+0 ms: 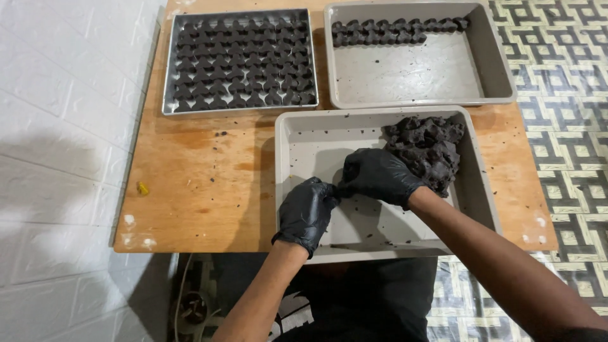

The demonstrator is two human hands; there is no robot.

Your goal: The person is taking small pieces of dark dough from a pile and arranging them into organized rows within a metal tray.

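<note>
Head view: gloved left hand (306,214) and right hand (377,175) meet fingertip to fingertip, curled, pinching a small dark bit inside near beige tray (291,136). Dark dough lump (425,151) just behind right hand. Beyond: metal tray of shaped pieces (170,60), second beige tray (494,57) holding two rows.

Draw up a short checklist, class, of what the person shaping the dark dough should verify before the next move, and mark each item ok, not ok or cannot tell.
1. Both hands gloved: left hand and right hand wear black gloves. Ok.
2. Dough supply: a dark dough lump lies in the near tray, beside the right hand. Ok.
3. Piece between the fingertips: the hands meet, but what they pinch is hidden. Cannot tell.
4. Room for more pieces: the grey far tray holds only two rows at its far edge. Ok.
5. Metal tray: packed with shaped pieces, no room left. Not ok.
6. Table: crumbs lie scattered. Not ok.
</note>
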